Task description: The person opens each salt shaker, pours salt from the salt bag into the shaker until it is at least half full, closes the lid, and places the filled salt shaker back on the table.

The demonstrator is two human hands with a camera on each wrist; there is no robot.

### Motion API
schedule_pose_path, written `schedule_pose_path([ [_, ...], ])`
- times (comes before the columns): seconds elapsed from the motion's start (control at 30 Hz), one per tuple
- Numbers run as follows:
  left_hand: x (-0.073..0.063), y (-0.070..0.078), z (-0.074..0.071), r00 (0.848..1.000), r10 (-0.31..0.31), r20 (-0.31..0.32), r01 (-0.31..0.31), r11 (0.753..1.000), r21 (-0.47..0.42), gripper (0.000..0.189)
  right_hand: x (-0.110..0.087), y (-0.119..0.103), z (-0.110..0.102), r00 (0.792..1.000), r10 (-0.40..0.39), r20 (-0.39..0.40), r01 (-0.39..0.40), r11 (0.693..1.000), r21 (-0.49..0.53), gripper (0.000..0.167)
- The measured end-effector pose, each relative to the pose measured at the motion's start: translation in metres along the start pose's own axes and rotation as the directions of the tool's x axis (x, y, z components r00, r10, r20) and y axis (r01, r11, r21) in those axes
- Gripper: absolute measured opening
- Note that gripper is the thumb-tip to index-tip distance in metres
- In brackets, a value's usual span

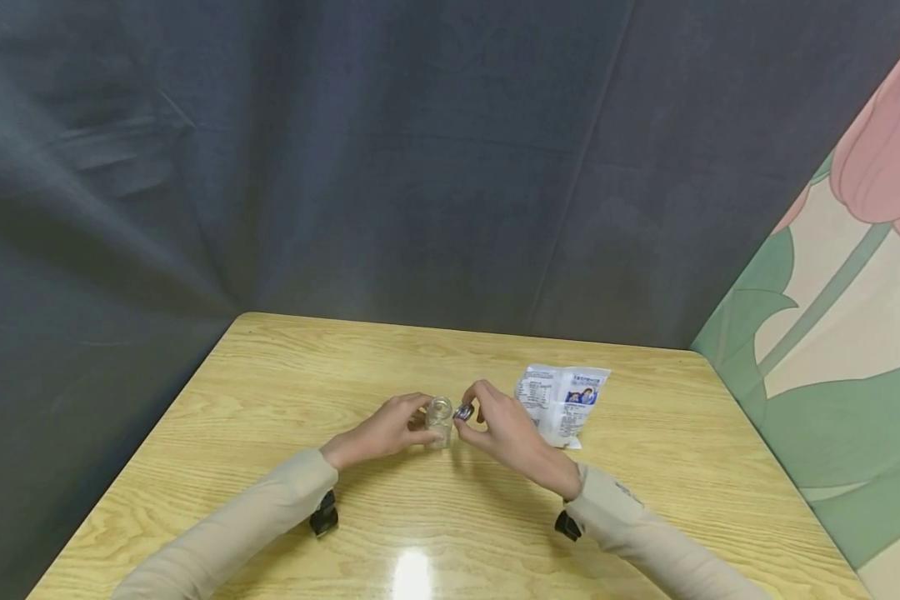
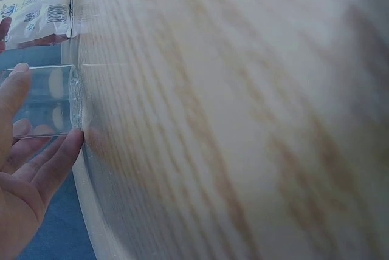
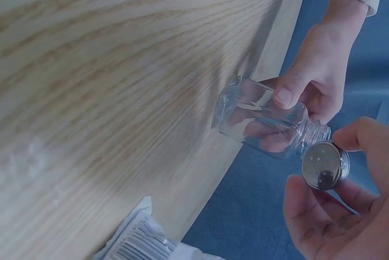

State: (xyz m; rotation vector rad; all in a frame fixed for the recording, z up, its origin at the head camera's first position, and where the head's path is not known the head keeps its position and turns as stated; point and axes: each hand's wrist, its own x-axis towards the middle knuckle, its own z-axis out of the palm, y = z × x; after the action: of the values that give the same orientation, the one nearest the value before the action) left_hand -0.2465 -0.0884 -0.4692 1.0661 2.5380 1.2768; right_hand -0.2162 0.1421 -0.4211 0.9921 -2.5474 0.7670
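A clear glass shaker jar (image 1: 439, 410) stands upright on the wooden table, its threaded neck uncovered. My left hand (image 1: 392, 428) grips it from the left side, with the thumb in front. In the left wrist view, fingertips wrap round the jar (image 2: 45, 99) close to its base. My right hand (image 1: 508, 427) pinches a shiny metal shaker cap (image 3: 324, 166) between thumb and fingers. Small holes show in the cap's top in the right wrist view. The cap is held tilted just to the right of the jar's mouth. Through the glass, the left fingers are visible.
Right behind my right hand, a white printed packet (image 1: 562, 404) lies on the wooden table (image 1: 307, 367). A dark curtain (image 1: 420, 167) hangs along the table's back and left. On the right is a wall with painted flowers (image 1: 832, 375).
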Motion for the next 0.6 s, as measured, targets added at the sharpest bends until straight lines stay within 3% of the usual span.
schedule_pose_path([
  [0.43, -0.0001, -0.0008, 0.0010, 1.000, 0.009, -0.002, -0.009, 1.000, 0.004, 0.045, -0.0049, 0.0040, 0.0005, 0.999, -0.025, 0.040, 0.025, 1.000, -0.001, 0.020],
  [0.6, -0.0001, -0.0014, 0.0006, 1.000, -0.018, 0.009, 0.018, 1.000, 0.000, 0.047, -0.0057, 0.0048, 0.0005, 0.996, -0.041, 0.081, 0.046, 0.997, -0.067, 0.035],
])
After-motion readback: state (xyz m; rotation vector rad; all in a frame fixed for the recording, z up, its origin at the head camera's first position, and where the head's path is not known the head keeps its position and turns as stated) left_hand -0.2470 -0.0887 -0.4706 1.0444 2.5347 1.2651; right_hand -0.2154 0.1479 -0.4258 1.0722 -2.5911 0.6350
